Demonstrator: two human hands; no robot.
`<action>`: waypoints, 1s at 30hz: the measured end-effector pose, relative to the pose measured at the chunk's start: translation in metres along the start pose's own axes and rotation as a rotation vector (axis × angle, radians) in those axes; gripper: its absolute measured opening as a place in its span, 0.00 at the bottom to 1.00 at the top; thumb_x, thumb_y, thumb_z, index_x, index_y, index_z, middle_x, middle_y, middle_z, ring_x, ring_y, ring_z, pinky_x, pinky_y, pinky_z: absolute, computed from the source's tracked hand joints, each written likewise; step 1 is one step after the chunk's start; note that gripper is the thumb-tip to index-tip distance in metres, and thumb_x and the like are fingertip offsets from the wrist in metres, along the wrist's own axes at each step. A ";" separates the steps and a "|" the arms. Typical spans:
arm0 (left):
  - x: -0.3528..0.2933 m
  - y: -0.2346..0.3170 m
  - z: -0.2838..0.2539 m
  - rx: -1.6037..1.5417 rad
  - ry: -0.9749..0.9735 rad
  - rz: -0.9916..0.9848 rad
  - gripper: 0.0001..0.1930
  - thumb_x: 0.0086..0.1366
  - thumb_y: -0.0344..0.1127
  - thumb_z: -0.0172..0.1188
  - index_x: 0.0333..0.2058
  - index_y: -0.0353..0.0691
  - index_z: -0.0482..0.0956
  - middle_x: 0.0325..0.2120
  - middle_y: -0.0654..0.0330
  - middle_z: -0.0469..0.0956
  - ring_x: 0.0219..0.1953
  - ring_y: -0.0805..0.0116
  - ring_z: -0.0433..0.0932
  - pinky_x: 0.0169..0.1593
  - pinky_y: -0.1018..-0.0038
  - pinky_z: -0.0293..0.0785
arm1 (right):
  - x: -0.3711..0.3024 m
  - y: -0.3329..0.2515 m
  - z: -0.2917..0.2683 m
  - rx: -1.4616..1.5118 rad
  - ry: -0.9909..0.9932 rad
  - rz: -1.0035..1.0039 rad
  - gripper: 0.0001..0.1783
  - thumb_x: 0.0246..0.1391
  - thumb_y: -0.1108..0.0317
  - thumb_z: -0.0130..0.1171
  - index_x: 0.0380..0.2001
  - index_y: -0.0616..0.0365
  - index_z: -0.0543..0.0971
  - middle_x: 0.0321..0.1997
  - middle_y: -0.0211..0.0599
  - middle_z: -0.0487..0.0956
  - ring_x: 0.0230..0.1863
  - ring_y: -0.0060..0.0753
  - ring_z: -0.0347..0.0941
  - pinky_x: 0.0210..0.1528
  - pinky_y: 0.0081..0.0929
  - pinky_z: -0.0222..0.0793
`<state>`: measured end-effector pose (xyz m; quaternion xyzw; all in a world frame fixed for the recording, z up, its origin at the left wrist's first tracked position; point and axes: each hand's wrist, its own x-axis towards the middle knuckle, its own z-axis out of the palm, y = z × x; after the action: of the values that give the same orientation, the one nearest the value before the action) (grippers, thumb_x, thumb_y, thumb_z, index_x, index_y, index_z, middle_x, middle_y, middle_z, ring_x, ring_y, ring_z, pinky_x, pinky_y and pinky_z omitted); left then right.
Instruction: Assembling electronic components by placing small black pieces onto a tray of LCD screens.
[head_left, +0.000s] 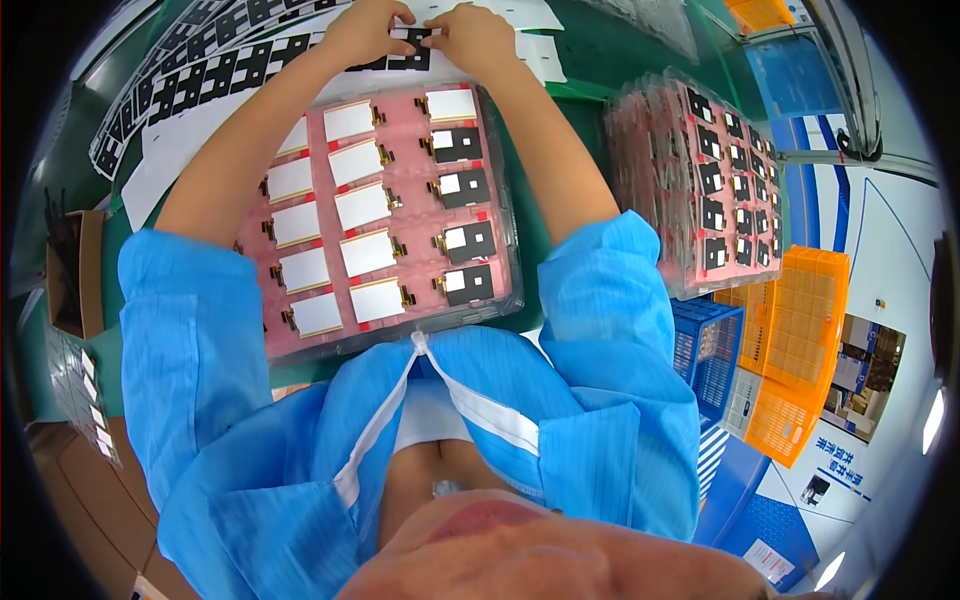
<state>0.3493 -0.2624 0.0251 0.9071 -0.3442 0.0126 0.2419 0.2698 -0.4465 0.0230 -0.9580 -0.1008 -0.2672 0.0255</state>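
Observation:
Both my hands are at the far edge of the bench, over a white sheet with rows of black die-cut stickers (250,65). My left hand (368,32) has its thumb and forefinger apart beside a black sticker (416,50). From the other side, the curled fingers of my right hand (474,38) pinch at the same sticker's edge. Below my hands lies a pink tray (330,185) inside a clear plastic one. It holds rows of small white panels (366,206) with gold connector tails. Several panels in the right column carry black stickers (468,240), while the top one (451,105) is plain white.
Right of my right arm stands a tall stack of pink-and-clear trays (650,180) with stickered panels. Beyond it are orange crates (800,310) and a blue basket (708,345). More sticker sheets (125,130) fan out at far left, above a cardboard box (90,270).

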 end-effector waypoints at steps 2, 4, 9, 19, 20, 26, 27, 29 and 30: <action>0.013 0.017 0.006 0.005 0.042 0.011 0.23 0.43 0.41 0.82 0.40 0.43 0.88 0.30 0.51 0.82 0.37 0.51 0.83 0.42 0.59 0.78 | 0.004 0.017 -0.013 0.076 -0.113 0.081 0.11 0.50 0.58 0.69 0.35 0.49 0.89 0.33 0.45 0.83 0.37 0.51 0.82 0.40 0.47 0.77; 0.013 0.025 0.003 -0.051 0.033 -0.010 0.23 0.43 0.40 0.82 0.39 0.42 0.87 0.34 0.49 0.82 0.39 0.49 0.81 0.44 0.58 0.78 | 0.005 0.019 -0.012 0.166 -0.175 0.161 0.10 0.49 0.59 0.70 0.34 0.49 0.89 0.33 0.44 0.83 0.37 0.51 0.82 0.40 0.45 0.77; 0.012 0.020 0.007 -0.069 0.058 0.019 0.21 0.44 0.40 0.81 0.36 0.39 0.87 0.35 0.47 0.81 0.41 0.46 0.81 0.45 0.58 0.78 | 0.005 0.015 -0.017 0.224 -0.163 0.198 0.10 0.49 0.59 0.70 0.33 0.51 0.89 0.34 0.46 0.82 0.38 0.53 0.81 0.41 0.47 0.76; 0.011 0.022 0.008 -0.073 0.009 -0.037 0.21 0.46 0.39 0.81 0.37 0.36 0.85 0.37 0.47 0.83 0.42 0.48 0.82 0.45 0.60 0.78 | 0.006 0.026 -0.005 0.314 -0.137 0.151 0.11 0.49 0.58 0.71 0.30 0.54 0.89 0.35 0.48 0.84 0.39 0.54 0.82 0.43 0.47 0.77; 0.010 0.020 0.007 -0.071 0.006 -0.043 0.21 0.46 0.39 0.81 0.37 0.36 0.85 0.37 0.47 0.83 0.42 0.48 0.82 0.45 0.60 0.78 | 0.011 0.025 -0.007 0.391 -0.212 0.219 0.12 0.49 0.58 0.71 0.30 0.54 0.89 0.34 0.48 0.85 0.38 0.54 0.82 0.43 0.46 0.77; 0.018 0.014 0.008 -0.087 -0.077 -0.051 0.22 0.46 0.39 0.81 0.36 0.33 0.84 0.37 0.46 0.83 0.41 0.49 0.83 0.45 0.60 0.79 | 0.021 0.033 0.009 0.521 -0.257 0.250 0.12 0.50 0.59 0.70 0.29 0.58 0.88 0.32 0.51 0.85 0.36 0.50 0.83 0.41 0.43 0.77; 0.019 0.013 0.008 -0.070 -0.090 -0.057 0.24 0.45 0.40 0.82 0.38 0.33 0.84 0.37 0.46 0.82 0.42 0.48 0.82 0.45 0.60 0.78 | 0.020 0.035 0.010 0.633 -0.242 0.217 0.13 0.51 0.60 0.69 0.30 0.60 0.88 0.31 0.52 0.85 0.35 0.49 0.83 0.40 0.42 0.77; 0.021 0.012 0.009 -0.052 -0.100 -0.058 0.25 0.45 0.40 0.82 0.39 0.33 0.83 0.37 0.46 0.82 0.42 0.48 0.82 0.45 0.60 0.78 | 0.010 0.051 0.004 0.738 -0.156 0.311 0.12 0.54 0.62 0.67 0.31 0.63 0.87 0.30 0.49 0.85 0.34 0.44 0.82 0.40 0.39 0.76; 0.019 0.010 0.012 -0.029 -0.045 -0.009 0.26 0.46 0.41 0.82 0.40 0.33 0.83 0.37 0.47 0.81 0.42 0.48 0.82 0.45 0.59 0.78 | 0.005 0.058 -0.001 0.844 -0.071 0.408 0.12 0.56 0.64 0.65 0.32 0.65 0.86 0.29 0.47 0.84 0.33 0.39 0.81 0.40 0.37 0.74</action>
<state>0.3562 -0.2861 0.0219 0.9051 -0.3455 -0.0139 0.2474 0.2856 -0.5025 0.0269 -0.8728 -0.0112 -0.1596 0.4611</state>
